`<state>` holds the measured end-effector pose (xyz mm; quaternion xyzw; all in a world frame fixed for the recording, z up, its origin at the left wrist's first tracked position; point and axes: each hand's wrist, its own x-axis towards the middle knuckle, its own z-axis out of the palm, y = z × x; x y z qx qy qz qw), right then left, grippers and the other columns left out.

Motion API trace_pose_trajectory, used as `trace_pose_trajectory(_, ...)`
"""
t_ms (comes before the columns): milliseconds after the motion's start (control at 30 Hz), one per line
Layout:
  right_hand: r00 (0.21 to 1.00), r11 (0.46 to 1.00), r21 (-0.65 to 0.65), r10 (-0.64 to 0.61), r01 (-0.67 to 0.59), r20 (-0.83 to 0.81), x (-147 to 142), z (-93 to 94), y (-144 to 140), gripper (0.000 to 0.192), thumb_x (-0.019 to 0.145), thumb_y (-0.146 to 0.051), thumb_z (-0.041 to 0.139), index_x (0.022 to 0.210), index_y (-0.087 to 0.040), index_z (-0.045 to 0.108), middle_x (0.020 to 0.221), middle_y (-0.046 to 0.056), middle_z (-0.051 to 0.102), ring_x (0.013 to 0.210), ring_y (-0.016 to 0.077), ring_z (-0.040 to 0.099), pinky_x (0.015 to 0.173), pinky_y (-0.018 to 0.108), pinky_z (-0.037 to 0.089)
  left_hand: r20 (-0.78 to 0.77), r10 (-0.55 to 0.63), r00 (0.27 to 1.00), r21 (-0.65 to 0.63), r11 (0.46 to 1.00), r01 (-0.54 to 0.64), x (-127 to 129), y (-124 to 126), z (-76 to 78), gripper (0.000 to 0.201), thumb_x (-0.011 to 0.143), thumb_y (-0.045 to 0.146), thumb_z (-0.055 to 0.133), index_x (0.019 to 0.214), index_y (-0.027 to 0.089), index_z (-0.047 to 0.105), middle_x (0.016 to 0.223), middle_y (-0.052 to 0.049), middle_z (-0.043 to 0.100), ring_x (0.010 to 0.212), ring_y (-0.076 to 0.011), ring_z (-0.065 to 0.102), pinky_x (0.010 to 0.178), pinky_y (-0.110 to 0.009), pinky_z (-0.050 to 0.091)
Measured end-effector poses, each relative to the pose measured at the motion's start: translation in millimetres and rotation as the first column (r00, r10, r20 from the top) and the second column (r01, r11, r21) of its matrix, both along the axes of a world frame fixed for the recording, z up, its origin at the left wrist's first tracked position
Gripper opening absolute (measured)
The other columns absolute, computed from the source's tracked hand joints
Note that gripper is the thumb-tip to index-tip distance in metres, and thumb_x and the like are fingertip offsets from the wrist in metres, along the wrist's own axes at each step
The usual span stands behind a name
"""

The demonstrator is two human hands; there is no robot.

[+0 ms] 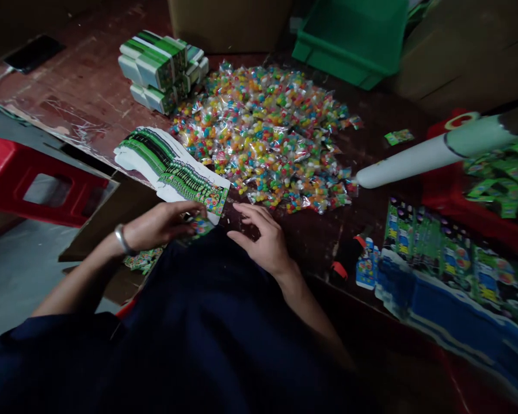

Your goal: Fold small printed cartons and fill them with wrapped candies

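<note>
Near the table's front edge, my left hand (166, 223) is closed around a small green printed candy box (200, 226), partly hidden by the fingers. My right hand (263, 233) hovers at the edge with fingers apart and nothing visible in it. Just beyond the left hand lies a fanned row of flat green-and-white cartons (176, 169). A broad heap of small clear bags of multicoloured candies (267, 135) spreads out past both hands.
Bundled flat cartons (153, 69) stand behind the row. A green bin (349, 43) sits at the back. To the right are a pale tube (414, 161), blue-green cartons (449, 287) and a red tray (444, 190) of green packs. A cardboard box (90, 230) stands below left, beside a red stool (8, 172).
</note>
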<state>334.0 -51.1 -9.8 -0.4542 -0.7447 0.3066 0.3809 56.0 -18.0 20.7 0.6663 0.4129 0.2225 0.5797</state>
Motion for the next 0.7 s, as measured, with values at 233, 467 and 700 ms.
trace_pose_trajectory(233, 0.918, 0.987, 0.124, 0.044, -0.101, 0.395, -35.7, -31.9, 23.1, 0.046, 0.081, -0.021, 0.087, 0.123, -0.019, 0.067, 0.133, 0.016, 0.072, 0.129, 0.0342, 0.065, 0.108, 0.054, 0.059, -0.378, 0.05, 0.925, 0.252, 0.967, 0.05, -84.1, 27.5, 1.7, 0.037, 0.074, 0.027, 0.084, 0.111, 0.028, 0.081, 0.104, -0.008, 0.081, 0.086, -0.0241, 0.074, 0.076, -0.03, 0.057)
trace_pose_trajectory(467, 0.953, 0.93, 0.359, -0.038, -0.076, 0.301, -26.6, -36.4, 20.9, 0.011, 0.096, -0.011, 0.066, 0.098, -0.02, 0.073, 0.111, 0.01, 0.082, 0.105, 0.0233, 0.078, 0.094, 0.039, 0.066, -0.148, 0.118, 0.982, -0.032, 0.992, -0.124, -31.2, 19.4, 1.2, 0.039, 0.088, 0.051, 0.076, 0.103, 0.015, 0.072, 0.093, -0.009, 0.079, 0.082, -0.0201, 0.074, 0.073, -0.03, 0.059)
trace_pose_trajectory(700, 0.978, 0.811, 0.585, -0.113, -0.009, 0.173, -14.7, -14.6, -9.1, 0.03, 0.093, -0.006, 0.068, 0.116, -0.026, 0.073, 0.112, 0.005, 0.083, 0.102, 0.0211, 0.08, 0.089, 0.036, 0.068, 0.467, 0.417, 0.779, -0.63, 0.775, -0.037, 44.4, 11.2, -40.1, 0.051, 0.086, 0.062, 0.077, 0.101, 0.013, 0.068, 0.106, -0.016, 0.08, 0.105, -0.0296, 0.078, 0.095, -0.045, 0.06)
